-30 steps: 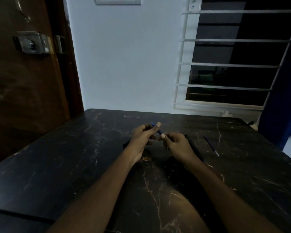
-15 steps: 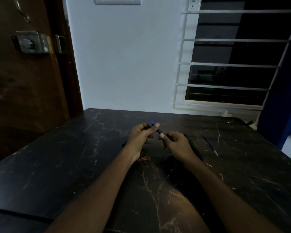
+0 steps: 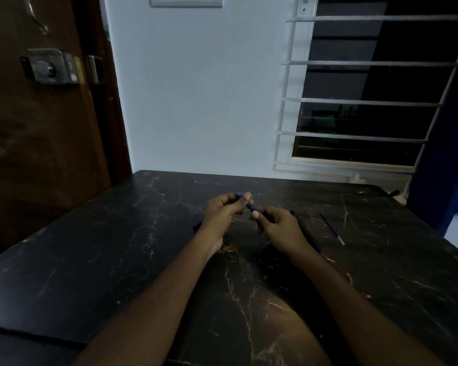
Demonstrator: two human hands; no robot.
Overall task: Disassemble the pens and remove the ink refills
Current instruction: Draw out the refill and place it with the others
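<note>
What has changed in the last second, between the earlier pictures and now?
Almost nothing. Both hands, left and right, keep their grip on the blue pen above the table, in about the same place. The refill and the dark pen have not moved.

Not much going on here tbh. The left hand [image 3: 222, 215] lifts a touch and rolls back compared to a second ago, so its thumb now sits higher up on the blue pen [image 3: 246, 203]. The right hand [image 3: 278, 228] slides slightly away from it, and a bit more of the blue barrel shows in the gap between the two thumbs than before. The pen tilts a little steeper, far end up toward the left hand's fingers.
</note>
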